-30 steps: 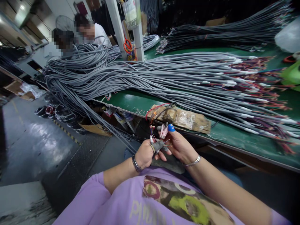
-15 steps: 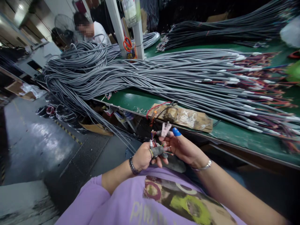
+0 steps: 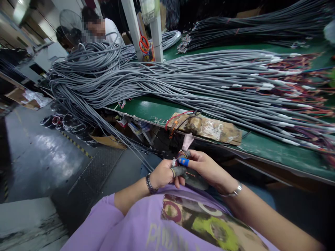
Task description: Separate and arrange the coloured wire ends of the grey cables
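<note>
In front of my body, my left hand (image 3: 162,173) is closed around a cable end, where a white sleeve (image 3: 173,162) shows by the fingers. My right hand (image 3: 202,163) meets it, its blue-wrapped thumb and a grey-covered finger pinched on the thin coloured wires (image 3: 180,156) of that end. Grey covers wrap fingers on both hands. A pale pink strip (image 3: 187,141) sticks up at the right fingertips; what it is fixed to is unclear. One thin bare wire end pokes out below the right thumb. The fingers hide most of the wires.
Grey cables (image 3: 162,82) lie in a thick bundle along the green bench (image 3: 142,108), stripped coloured ends to the right. A taped cardboard piece (image 3: 211,129) sits at the bench edge. Black cables (image 3: 235,33) lie behind. Beyond a post (image 3: 157,42), another person (image 3: 111,31) is at the back left.
My right thumb has come down and closed with the finger onto the coloured wires, which were spread and more visible before. The pink strip changed from a V shape to a single upright piece.
</note>
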`<state>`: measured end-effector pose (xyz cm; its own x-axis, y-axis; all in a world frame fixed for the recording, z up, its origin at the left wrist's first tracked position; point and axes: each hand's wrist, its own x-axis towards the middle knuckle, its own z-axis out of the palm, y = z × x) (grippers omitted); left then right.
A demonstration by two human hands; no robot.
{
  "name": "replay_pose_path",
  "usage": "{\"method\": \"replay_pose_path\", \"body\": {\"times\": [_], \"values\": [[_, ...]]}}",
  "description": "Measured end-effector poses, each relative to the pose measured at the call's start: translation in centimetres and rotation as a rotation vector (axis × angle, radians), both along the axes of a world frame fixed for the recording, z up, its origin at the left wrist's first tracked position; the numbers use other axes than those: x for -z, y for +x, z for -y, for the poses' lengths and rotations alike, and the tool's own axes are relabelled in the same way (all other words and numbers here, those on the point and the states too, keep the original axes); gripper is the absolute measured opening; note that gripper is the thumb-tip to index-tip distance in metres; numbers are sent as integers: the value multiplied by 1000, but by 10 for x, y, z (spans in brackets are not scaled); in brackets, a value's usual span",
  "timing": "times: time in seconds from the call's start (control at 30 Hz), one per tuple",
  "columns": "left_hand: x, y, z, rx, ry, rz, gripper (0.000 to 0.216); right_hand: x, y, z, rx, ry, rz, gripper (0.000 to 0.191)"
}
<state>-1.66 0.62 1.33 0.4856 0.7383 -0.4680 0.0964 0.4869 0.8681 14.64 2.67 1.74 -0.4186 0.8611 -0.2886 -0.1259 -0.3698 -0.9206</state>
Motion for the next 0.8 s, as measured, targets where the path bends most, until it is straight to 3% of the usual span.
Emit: {"method": "replay_pose_path", "body": {"times": [0.13,0.37,0.47,0.57,0.7,0.8], "values": [[-3,-3,0,-46,35,6,50,10,1,2,83,-66,-46,31],[-7,-5,-3,-49,2,59,53,23,11,-11,208,-271,-343,27],[-8,-4,-8,-47,-16,105,52,22,12,-20,155,-323,-364,36],[-10,-1,-13,-54,-16,145,49,19,8,-24,128,-171,-300,41],[-14,2,-19,-75,-37,172,50,20,2,-25,345,172,-48,45],[-15,4,-22,-81,-33,175,50,22,-1,-27,320,99,-143,51]]}}
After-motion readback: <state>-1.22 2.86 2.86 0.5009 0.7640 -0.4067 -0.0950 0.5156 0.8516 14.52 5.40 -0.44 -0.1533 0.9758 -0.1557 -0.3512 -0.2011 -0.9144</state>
